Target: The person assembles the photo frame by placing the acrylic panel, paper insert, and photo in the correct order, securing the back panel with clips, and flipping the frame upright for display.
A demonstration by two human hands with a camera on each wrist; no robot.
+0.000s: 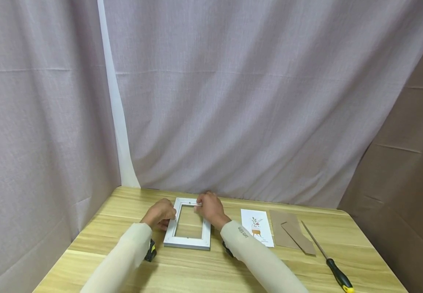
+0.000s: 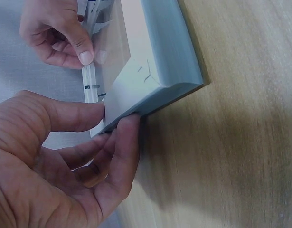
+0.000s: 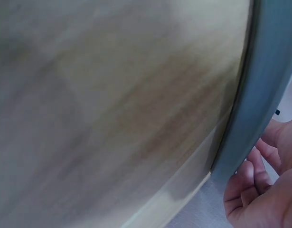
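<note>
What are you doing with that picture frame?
A person holds a white picture frame lying on a wooden table. The left hand pinches its far-left corner; the right hand pinches something thin at its far edge. A printed card, brown backing board and screwdriver lie to the right, untouched.

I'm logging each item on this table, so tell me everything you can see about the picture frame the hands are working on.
The picture frame is a pale grey-white rectangle with mitred corners and a clear pane in its opening. It looks like painted wood or plastic. It sits near the far edge of the wooden table, its far end raised slightly. The left hand pinches a far corner between thumb and fingers. The right hand holds the far edge, thumb on the pane. The card, cardboard backing and screwdriver to the right do not touch it.
</note>
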